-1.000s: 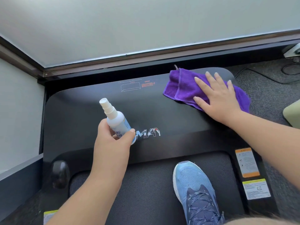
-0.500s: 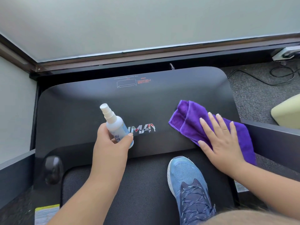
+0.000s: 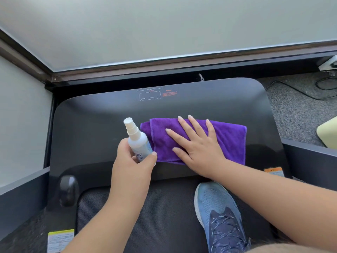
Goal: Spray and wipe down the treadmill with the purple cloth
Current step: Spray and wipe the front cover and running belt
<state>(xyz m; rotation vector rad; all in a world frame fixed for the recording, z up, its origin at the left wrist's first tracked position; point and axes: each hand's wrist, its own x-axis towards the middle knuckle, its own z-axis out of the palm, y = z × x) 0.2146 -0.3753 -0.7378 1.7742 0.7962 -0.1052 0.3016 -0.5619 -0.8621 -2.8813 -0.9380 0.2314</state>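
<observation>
Fingers (image 3: 145, 158) of the left hand (image 3: 131, 168) were curled round a small white spray bottle (image 3: 137, 143), thumb on the near side, nozzle up & tilted a bit to the left, held just above the treadmill (image 3: 87, 125) hood. Left of that, a black knob (image 3: 67, 189) sat at the hood's near-left corner, w/ a yellow-edged sticker (image 3: 60, 240) on the side rail below it. Next to the bottle, touching or nearly so, lay the purple cloth (image 3: 228, 139), folded, flat on the middle of the hood. Right hand (image 3: 198, 148) was pressed on it palm down, fingers straight & spread, gripping nothing. Below, a blue shoe (image 3: 217, 210) stood on the belt (image 3: 164, 216). Further right: an orange sticker (image 3: 273, 171) on the right rail, grey carpet (image 3: 295, 114) w/ a black cable (image 3: 291, 89), and a pale yellow-green thing (image 3: 328, 134) at the edge, can't tell what.
</observation>
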